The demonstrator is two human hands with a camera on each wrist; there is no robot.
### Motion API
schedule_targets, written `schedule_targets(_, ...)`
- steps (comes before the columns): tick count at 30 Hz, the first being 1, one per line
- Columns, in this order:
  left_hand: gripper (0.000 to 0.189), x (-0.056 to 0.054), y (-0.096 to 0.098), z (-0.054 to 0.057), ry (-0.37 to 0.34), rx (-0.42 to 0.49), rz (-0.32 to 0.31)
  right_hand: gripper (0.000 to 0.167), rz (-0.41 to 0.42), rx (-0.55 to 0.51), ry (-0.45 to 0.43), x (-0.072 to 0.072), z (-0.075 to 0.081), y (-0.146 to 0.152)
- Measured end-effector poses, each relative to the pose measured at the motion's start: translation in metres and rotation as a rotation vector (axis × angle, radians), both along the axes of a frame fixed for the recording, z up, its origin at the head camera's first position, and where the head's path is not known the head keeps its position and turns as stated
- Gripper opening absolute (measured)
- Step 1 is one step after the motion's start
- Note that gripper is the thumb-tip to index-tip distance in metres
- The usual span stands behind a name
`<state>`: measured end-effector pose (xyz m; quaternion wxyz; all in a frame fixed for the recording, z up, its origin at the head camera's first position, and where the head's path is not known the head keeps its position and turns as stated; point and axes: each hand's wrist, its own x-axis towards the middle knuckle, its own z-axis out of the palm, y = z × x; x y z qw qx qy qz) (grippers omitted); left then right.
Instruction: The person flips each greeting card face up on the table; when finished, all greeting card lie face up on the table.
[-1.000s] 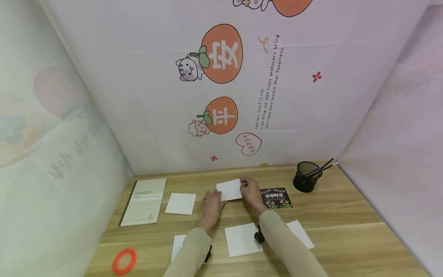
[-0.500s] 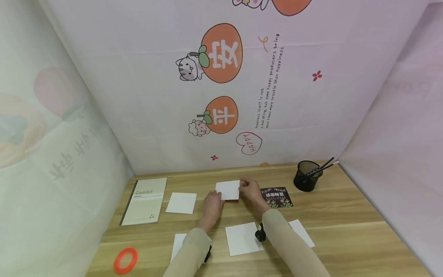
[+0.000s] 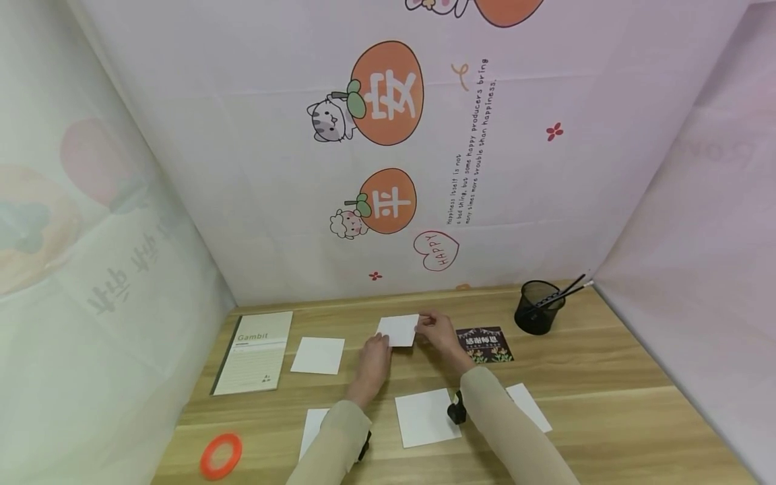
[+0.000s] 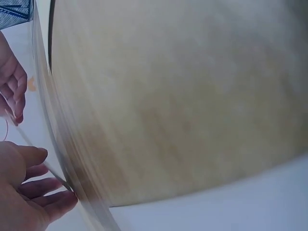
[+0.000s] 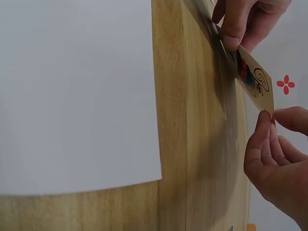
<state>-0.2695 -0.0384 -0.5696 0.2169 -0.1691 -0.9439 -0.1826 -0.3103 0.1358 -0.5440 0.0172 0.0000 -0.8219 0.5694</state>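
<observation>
Between my two hands is a square card (image 3: 398,331), white on the side facing up. Its underside (image 5: 250,77) carries a dark and red print in the right wrist view. My left hand (image 3: 372,364) pinches the card's left edge. On the opposite edge, my right hand (image 3: 440,335) pinches it between thumb and fingertips. The card is held tilted off the table, with a shadow beneath it. In the left wrist view only a thin edge of the card (image 4: 57,177) shows beside the left fingers.
White square sheets lie at left (image 3: 318,356), centre (image 3: 427,417) and right (image 3: 529,407); another (image 3: 312,428) is partly under the left sleeve. Also on the table are a dark printed card (image 3: 485,345), a notebook (image 3: 254,353), an orange ring (image 3: 221,456) and a mesh pen holder (image 3: 538,310).
The card has turned straighter and shifted slightly left, and its near edge now stands off the table. Both hands keep their hold on it and have moved only a little.
</observation>
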Motion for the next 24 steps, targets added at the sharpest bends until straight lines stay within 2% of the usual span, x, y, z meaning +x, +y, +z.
schedule_targets(5,0.012,0.001,0.000,0.000,0.005,0.023,0.002,0.042,0.012,-0.005,0.009,0.000,-0.001,-0.001)
schedule_targets(10,0.017,0.003,0.000,0.003,-0.013,0.030,0.023,0.044,0.036,-0.069,0.016,-0.001,-0.002,-0.002)
schedule_targets(14,0.019,0.004,0.000,0.005,0.007,0.057,0.033,0.041,0.070,-0.114,0.049,-0.001,0.000,-0.004)
schedule_targets(19,0.020,0.004,-0.001,0.006,0.070,0.078,0.039,0.042,0.123,-0.189,0.085,0.005,0.010,-0.006)
schedule_targets(24,0.019,0.006,0.000,0.006,0.070,0.114,0.029,0.042,0.174,-0.229,0.089,0.017,0.026,-0.008)
